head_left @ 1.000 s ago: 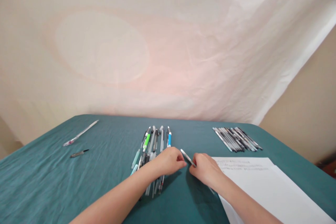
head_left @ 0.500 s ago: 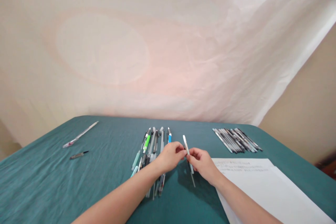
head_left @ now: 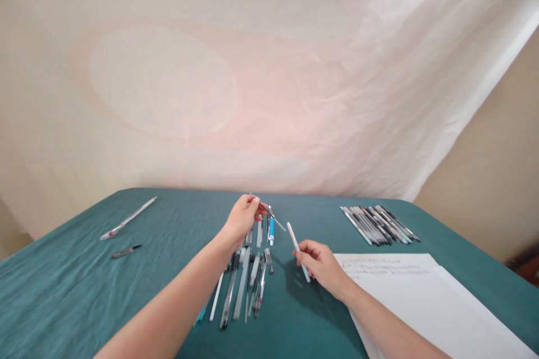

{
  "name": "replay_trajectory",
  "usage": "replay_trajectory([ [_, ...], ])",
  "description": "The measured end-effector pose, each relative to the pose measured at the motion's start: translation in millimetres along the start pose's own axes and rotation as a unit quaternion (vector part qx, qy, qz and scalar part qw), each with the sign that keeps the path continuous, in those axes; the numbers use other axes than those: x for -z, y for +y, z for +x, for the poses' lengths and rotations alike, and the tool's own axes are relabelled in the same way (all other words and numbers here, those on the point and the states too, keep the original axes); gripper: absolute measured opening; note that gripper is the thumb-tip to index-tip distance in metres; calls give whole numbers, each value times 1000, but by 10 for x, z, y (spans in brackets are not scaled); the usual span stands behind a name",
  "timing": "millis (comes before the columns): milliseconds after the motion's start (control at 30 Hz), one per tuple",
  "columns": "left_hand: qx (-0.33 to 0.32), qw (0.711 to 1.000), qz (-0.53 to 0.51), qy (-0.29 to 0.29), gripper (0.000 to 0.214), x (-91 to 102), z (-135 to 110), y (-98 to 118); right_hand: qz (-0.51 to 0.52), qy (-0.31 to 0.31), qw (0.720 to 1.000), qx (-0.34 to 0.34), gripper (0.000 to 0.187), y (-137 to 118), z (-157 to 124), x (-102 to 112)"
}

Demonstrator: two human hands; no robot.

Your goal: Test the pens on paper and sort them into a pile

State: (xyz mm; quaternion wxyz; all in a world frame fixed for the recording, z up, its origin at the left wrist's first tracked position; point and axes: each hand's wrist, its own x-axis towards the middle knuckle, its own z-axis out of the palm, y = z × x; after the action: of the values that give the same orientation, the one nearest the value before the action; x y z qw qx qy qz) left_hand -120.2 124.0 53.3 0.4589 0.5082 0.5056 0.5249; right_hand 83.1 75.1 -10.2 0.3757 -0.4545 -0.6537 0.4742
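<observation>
My left hand (head_left: pixel 244 216) is raised over the far part of the pen pile and pinches a thin pen refill (head_left: pixel 275 219), dark at one stretch and clear toward its lower right end. Between the thumb and fingers of my right hand (head_left: pixel 318 263) is a slim white and pale-blue pen (head_left: pixel 298 251), tilted and held off the cloth. Beneath and beside my left forearm lie several pens and pen parts (head_left: pixel 242 286), partly hidden by it. A blue and white pen (head_left: pixel 272 230) lies just right of my left fingers.
On the right, several pens (head_left: pixel 377 224) lie in a neat row behind white paper sheets (head_left: pixel 421 303) with handwriting. A long clear pen (head_left: pixel 128 219) and a short dark pen part (head_left: pixel 126 251) lie on the left of the green tablecloth (head_left: pixel 63 291). A pale curtain (head_left: pixel 269 78) hangs behind.
My left hand has moved left and away from the pen in my right hand, carrying the thin refill. The right hand has stayed nearly in place with the pen.
</observation>
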Motion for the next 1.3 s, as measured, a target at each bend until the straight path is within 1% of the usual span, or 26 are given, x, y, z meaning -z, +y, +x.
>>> replay_trajectory([
  [67,-7,1000,-9,11,17,56,32,18,-18,-10,1000,14,20,6,-3,3],
  [167,-13,1000,-9,15,17,89,47,26,-33,-22,999,31,17,14,-6,4],
  [467,-15,1000,11,3,20,34,7,39,-40,-23,998,39,17,13,-12,7],
  [667,-14,999,30,-28,17,-14,-38,68,-30,-28,998,38,17,7,-14,2],
  [833,-21,994,70,-85,23,-124,-113,3,-32,-24,998,39,18,4,-11,-3],
  [933,-51,984,119,-120,26,-176,-156,-55,-26,-17,999,40,21,7,-9,-3],
  [1033,-80,968,185,-148,31,-183,-170,-84,-13,-16,999,38,22,16,-6,0],
  [1167,-87,952,237,-173,35,-135,-141,-73,-3,-17,999,40,22,46,5,0],
  [1233,-85,943,265,-180,35,-96,-128,-53,1,-16,999,39,22,60,8,-4],
  [1300,-91,928,310,-185,30,-54,-131,-29,8,-16,999,39,23,63,7,-8],
])
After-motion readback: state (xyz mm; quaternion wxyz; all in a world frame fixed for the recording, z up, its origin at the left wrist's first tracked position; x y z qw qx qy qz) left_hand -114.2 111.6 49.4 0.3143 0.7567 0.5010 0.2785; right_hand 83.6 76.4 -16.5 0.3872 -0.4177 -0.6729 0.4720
